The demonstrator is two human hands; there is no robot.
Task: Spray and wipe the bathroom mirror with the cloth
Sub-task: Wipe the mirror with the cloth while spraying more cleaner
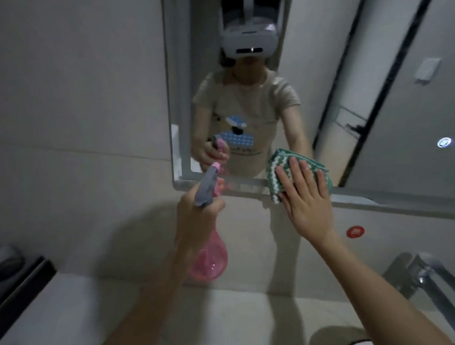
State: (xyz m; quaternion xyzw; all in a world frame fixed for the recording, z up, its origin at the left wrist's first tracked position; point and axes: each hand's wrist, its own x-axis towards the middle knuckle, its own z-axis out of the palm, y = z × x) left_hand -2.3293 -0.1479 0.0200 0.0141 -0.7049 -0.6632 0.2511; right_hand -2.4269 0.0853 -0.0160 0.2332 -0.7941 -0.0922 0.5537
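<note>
The bathroom mirror (391, 87) hangs on the wall ahead, its lower edge slanting down to the right. My left hand (197, 222) grips a pink spray bottle (209, 261) with a grey trigger head, its pink nozzle pointing at the mirror's lower left corner. My right hand (306, 194) lies flat with fingers spread, pressing a folded green and white striped cloth (279, 169) against the glass at the mirror's bottom edge. The mirror reflects a person in a beige shirt wearing a headset, plus both hands.
A pale counter (123, 312) runs below the mirror. A chrome tap (427, 274) stands at the lower right. A dark box edge (17, 286) sits at the far left. A red sticker (355, 231) is on the wall under the mirror.
</note>
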